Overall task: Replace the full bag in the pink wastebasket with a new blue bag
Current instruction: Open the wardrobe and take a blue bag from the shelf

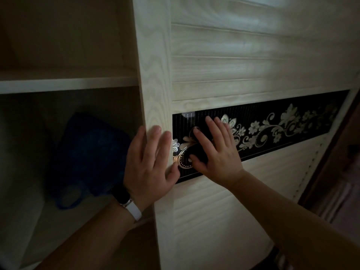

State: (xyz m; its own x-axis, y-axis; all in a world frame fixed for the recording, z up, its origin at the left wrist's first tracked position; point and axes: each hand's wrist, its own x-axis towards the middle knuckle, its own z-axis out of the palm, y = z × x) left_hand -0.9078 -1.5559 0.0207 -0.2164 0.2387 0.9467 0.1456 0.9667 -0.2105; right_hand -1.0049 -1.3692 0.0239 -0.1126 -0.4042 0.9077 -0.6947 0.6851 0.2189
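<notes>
we are pressing both hands flat against a pale wooden wardrobe door (233, 65). our left hand (150, 164) is lying with its fingers straight and close together on the door's upright edge strip (153, 75), and its thumb is reaching onto the black floral panel (282, 129) running across the door. our right hand (214, 151) is resting on that panel with its fingers straight and spread, gripping nothing. a white-strapped wristband (133, 210) is sitting on our left wrist. left of the door the cupboard is standing open. under a shelf (68, 84), in the dim lower compartment, a dark blue plastic bundle (87, 152) is lying, seemingly the blue bags, though it is too dark for us to tell more.
</notes>
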